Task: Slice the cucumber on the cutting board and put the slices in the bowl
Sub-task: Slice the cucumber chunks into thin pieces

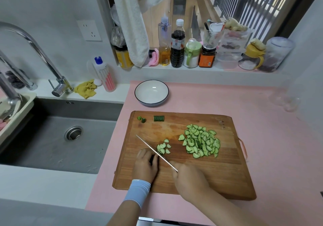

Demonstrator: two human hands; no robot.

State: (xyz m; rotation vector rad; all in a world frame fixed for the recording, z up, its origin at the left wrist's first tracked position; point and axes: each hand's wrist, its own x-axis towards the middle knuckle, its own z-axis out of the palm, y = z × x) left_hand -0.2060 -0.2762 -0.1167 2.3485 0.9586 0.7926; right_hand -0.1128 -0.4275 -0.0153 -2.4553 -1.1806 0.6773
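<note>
From my remote seat I see the left hand (145, 164) curled over the cucumber (154, 158) stub low on the cutting board (201, 178) in the lower middle of the frame. Only a dark sliver of it shows. The right hand (189, 178) is clenched round the handle of the knife (155, 151), its blade beside the left fingers.

A few slices (163, 148) lie just right of the blade, with a big pile (201, 143) further right. The bowl (151, 93) above the board shows bare white glaze. On the sill at the top, an oil bottle (164, 51) holds yellow liquid, a sauce bottle (178, 47) dark liquid, and a green-lidded jar (192, 56) something white.
</note>
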